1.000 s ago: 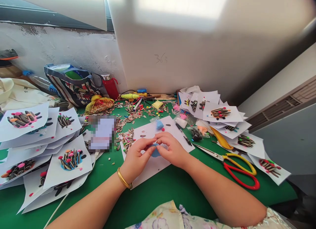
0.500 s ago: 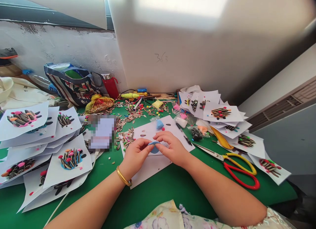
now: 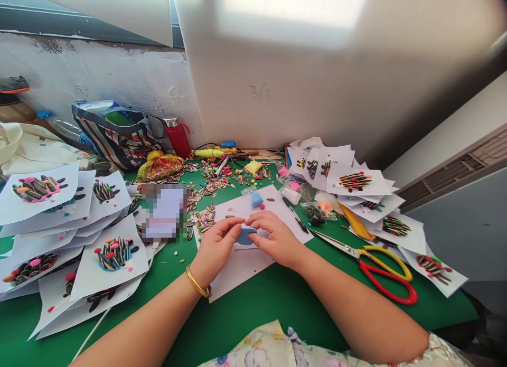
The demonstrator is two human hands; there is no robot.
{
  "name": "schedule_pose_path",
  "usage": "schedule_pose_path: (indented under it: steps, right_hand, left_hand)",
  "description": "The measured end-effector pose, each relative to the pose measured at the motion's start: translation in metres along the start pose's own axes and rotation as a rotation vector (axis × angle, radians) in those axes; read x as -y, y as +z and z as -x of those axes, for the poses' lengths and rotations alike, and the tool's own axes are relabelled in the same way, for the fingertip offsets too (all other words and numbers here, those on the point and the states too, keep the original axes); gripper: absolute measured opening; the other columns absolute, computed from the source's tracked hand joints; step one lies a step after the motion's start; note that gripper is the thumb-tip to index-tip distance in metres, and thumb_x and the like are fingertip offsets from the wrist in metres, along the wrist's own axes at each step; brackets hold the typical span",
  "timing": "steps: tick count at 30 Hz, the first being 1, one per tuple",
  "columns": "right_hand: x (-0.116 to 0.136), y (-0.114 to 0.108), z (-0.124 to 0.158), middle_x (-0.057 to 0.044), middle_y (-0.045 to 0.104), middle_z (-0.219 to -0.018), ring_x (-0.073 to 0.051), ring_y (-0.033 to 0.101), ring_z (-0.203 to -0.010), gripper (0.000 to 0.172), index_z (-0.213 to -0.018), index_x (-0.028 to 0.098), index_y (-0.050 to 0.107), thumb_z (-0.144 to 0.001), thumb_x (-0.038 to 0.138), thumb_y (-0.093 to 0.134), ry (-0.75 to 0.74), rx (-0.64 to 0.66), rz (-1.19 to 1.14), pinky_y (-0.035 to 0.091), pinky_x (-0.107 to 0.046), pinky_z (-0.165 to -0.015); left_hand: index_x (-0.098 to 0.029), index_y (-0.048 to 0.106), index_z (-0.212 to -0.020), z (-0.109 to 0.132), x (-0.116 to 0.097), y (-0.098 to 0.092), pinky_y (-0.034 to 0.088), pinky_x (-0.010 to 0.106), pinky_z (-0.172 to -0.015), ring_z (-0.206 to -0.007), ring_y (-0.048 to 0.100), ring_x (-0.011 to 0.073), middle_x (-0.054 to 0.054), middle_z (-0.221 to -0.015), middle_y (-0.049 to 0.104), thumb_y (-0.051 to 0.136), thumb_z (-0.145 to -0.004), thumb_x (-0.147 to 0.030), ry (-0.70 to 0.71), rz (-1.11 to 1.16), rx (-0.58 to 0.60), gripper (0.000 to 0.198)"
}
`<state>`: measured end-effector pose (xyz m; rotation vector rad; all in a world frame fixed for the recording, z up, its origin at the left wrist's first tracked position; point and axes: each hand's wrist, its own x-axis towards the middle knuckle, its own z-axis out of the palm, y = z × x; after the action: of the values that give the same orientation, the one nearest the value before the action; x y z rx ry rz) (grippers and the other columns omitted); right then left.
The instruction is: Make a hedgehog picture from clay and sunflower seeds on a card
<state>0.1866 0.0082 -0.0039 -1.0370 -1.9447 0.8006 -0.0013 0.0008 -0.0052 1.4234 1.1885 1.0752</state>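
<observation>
Between my two hands is a flat, rounded piece of blue modelling clay (image 3: 246, 237), raised over a white sheet of paper (image 3: 233, 277). My left hand (image 3: 222, 245) pinches its left edge with thumb and fingers. On the other side my right hand (image 3: 273, 240) grips the right edge, thumb across the face and fingers behind. Beyond the hands on the paper sits a larger lump of blue clay (image 3: 256, 199), next to a small red ball (image 3: 262, 207). Sunflower seeds (image 3: 205, 219) are scattered at the paper's left edge.
Finished seed-picture sheets (image 3: 111, 256) pile up at left, with another stack (image 3: 356, 182) at right. Scissors (image 3: 368, 261) lie right of the paper, by a black pen (image 3: 297, 219). A phone (image 3: 164, 214) with a cable, a red flask (image 3: 177, 137) and bagged clay (image 3: 315, 214) stand around.
The blue clay piece has tilted so more of its flat face shows towards me. My fingers have shifted slightly along its edges.
</observation>
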Motion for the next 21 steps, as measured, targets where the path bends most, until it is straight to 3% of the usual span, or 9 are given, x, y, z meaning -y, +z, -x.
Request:
schedule_pose_path:
  steps: [3,8,14,18,21]
  right_hand:
    - [0.0012,0.0015,-0.0007,-0.006,0.067,-0.103,-0.021,0.058,-0.106,0.011,-0.091,0.023,0.066,-0.082,0.018,0.063,-0.022,0.002,0.024,0.045,-0.039,-0.097]
    - [0.0010,0.0024,-0.0006,-0.004,0.068,-0.102,-0.020,0.058,-0.106,0.009,-0.089,0.023,0.065,-0.081,0.020,0.066,0.006,0.009,0.024,0.044,-0.037,-0.096]
    - [0.0047,-0.0015,0.0001,-0.002,0.068,-0.099,-0.019,0.061,-0.096,0.011,-0.094,0.023,0.066,-0.086,0.025,0.059,0.180,0.074,0.000,0.047,-0.033,-0.086]
    - [0.0084,-0.0012,-0.0002,-0.002,0.068,-0.095,-0.018,0.062,-0.085,0.014,-0.094,0.021,0.066,-0.084,0.030,0.060,0.266,0.121,-0.020,0.048,-0.029,-0.072]
    - [0.0094,-0.0015,-0.0008,-0.001,0.068,-0.097,-0.017,0.062,-0.088,0.018,-0.097,0.021,0.065,-0.084,0.033,0.062,0.288,0.134,-0.095,0.047,-0.027,-0.072]
  left_hand:
    - [-0.021,0.069,-0.109,0.0008,0.0016,0.0010,0.051,0.030,-0.074,-0.085,0.063,0.0184,0.006,-0.099,0.070,0.064,-0.084,-0.038,0.059,-0.088,0.028,0.031]
    - [-0.018,0.069,-0.082,0.0007,0.0040,0.0005,0.050,0.028,-0.069,-0.075,0.061,0.0168,0.003,-0.080,0.067,0.064,-0.083,-0.034,0.077,-0.148,0.034,0.017]
    - [-0.021,0.070,-0.099,0.0004,0.0032,-0.0010,0.050,0.030,-0.077,-0.092,0.062,0.0193,0.006,-0.102,0.068,0.061,-0.085,-0.037,0.149,-0.167,-0.013,0.023]
    - [-0.019,0.071,-0.085,-0.0001,0.0033,-0.0013,0.050,0.029,-0.070,-0.077,0.062,0.0173,0.004,-0.083,0.069,0.061,-0.085,-0.036,0.089,-0.158,0.007,0.020]
    - [-0.018,0.071,-0.087,-0.0007,0.0037,-0.0007,0.051,0.029,-0.070,-0.077,0.064,0.0175,0.004,-0.085,0.070,0.060,-0.085,-0.037,0.026,-0.078,0.015,0.022]
